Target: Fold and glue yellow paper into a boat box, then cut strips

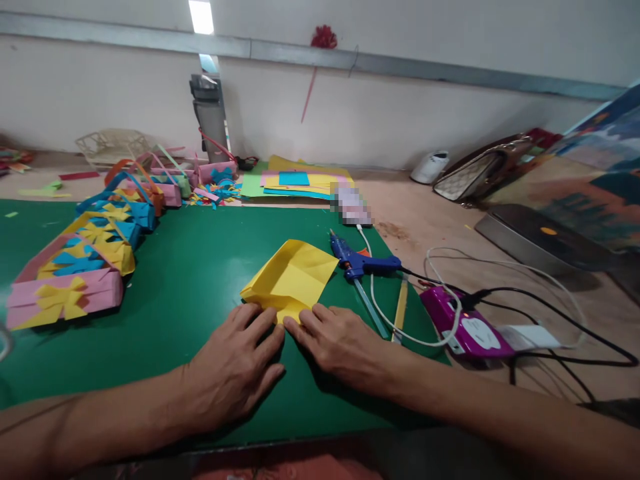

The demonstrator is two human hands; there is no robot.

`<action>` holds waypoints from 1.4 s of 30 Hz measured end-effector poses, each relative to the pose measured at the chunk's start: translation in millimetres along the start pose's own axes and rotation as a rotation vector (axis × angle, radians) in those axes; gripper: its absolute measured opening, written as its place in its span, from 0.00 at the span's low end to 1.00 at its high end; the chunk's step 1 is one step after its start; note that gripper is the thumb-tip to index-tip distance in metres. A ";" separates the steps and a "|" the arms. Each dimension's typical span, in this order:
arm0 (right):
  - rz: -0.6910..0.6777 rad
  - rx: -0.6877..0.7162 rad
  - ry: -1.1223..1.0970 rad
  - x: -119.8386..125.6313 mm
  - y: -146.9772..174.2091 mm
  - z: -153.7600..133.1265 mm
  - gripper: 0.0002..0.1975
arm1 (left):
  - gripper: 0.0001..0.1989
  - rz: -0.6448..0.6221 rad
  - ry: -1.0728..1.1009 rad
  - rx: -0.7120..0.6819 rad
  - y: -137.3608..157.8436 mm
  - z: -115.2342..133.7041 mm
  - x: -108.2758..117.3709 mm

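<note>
A sheet of yellow paper (305, 270) with creases and raised, folded sides lies on the green mat in front of me. My left hand (235, 360) is closed on its near left edge, fingertips pressing down and thumb out to the side. At the near right edge my right hand (335, 337) is closed on the same paper, fingers bent over the fold. The fingertips of both hands almost meet at the near fold, and they hide part of it. Just right of the paper rests a blue glue gun (367, 262) with a clear-blue stick beneath it.
Finished paper baskets with bows (65, 293) line the left side. Stacked coloured paper (300, 180), paper scraps (215, 193) and a grey bottle (207, 113) are at the back. A yellow cutter (401, 307), white cable and purple power strip (467, 327) lie to the right.
</note>
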State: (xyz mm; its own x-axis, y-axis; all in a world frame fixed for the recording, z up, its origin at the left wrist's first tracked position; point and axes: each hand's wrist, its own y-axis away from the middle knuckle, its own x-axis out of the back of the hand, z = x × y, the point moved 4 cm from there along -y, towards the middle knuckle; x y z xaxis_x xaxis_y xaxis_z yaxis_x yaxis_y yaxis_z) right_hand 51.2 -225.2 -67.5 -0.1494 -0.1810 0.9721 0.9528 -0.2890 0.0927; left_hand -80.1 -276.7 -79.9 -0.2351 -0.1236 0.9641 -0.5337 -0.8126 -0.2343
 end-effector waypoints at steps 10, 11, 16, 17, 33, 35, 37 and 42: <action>0.017 -0.142 -0.153 -0.5 19.6 18.9 0.10 | 0.10 0.068 0.005 -0.024 0.5 1.3 3.5; 0.023 -0.217 -0.236 0.9 16.9 21.7 0.09 | 0.10 0.074 0.011 -0.008 1.0 0.9 3.4; 0.011 -0.458 -0.658 6.4 -3.9 31.9 0.08 | 0.09 0.085 0.026 0.017 2.0 0.5 4.5; -0.009 -0.476 -0.688 6.9 -7.6 32.9 0.08 | 0.09 0.086 0.028 0.014 1.6 0.5 5.0; -0.149 -0.488 -0.470 9.0 -24.4 21.9 0.09 | 0.19 0.022 -0.020 0.004 -2.6 -9.1 3.0; -0.144 -0.447 -0.532 13.0 -31.6 16.5 0.09 | 0.13 0.027 -0.072 0.024 -4.4 -17.0 3.6; -0.115 -0.374 -0.645 19.0 -37.7 11.7 0.09 | 0.11 0.025 -0.126 0.035 -5.6 -24.6 3.2; 0.093 -0.328 -0.543 33.1 -23.9 24.6 0.08 | 0.13 0.020 -0.168 -0.012 -7.4 -37.8 1.1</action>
State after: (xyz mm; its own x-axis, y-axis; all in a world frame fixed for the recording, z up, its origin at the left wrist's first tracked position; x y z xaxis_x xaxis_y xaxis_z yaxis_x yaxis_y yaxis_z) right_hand 29.9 -201.1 -32.2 0.1669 0.2581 0.9516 0.8125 -0.5828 0.0156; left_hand -107.2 -249.3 -81.9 -0.1069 -0.2339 0.9664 -0.5403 -0.8023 -0.2539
